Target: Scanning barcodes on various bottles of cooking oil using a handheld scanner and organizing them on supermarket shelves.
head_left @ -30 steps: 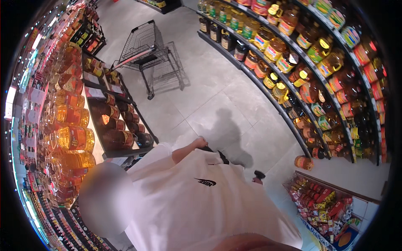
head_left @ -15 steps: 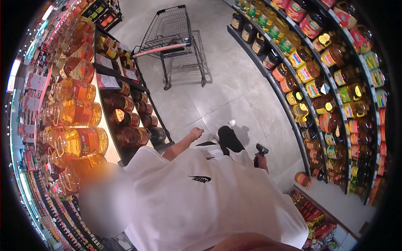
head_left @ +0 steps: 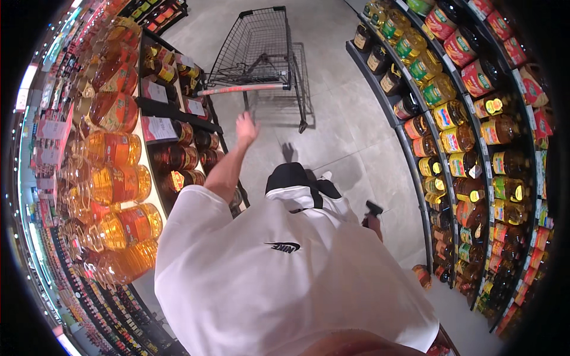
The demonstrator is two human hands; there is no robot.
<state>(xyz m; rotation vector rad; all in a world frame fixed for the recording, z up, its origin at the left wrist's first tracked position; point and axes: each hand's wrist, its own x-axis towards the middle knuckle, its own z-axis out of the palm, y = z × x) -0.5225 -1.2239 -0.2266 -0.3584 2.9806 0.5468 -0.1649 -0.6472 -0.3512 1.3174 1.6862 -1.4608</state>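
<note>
My left hand (head_left: 246,128) reaches forward with its fingers outstretched, holding nothing. It is just short of the pinkish handle bar (head_left: 252,88) of a black wire shopping cart (head_left: 252,50), with a gap between hand and bar. Low at my right side, my right hand (head_left: 372,223) is closed around a black handheld scanner (head_left: 373,207). Its head sticks out above the fist, and part of the grip is hidden by the fingers. The cart's basket appears to hold no goods.
On the left, a display (head_left: 158,128) carries large bottles of golden oil (head_left: 130,226) and darker bottles below. Curving shelves (head_left: 420,173) packed with oil and sauce bottles line the right. Grey tiled floor (head_left: 332,113) runs between them. A lone bottle (head_left: 422,276) stands near the right shelf's end.
My left arm has stretched forward toward the cart's handle, its hand opening from a loose curl. I have stepped closer to the cart. The scanner stays in my right hand.
</note>
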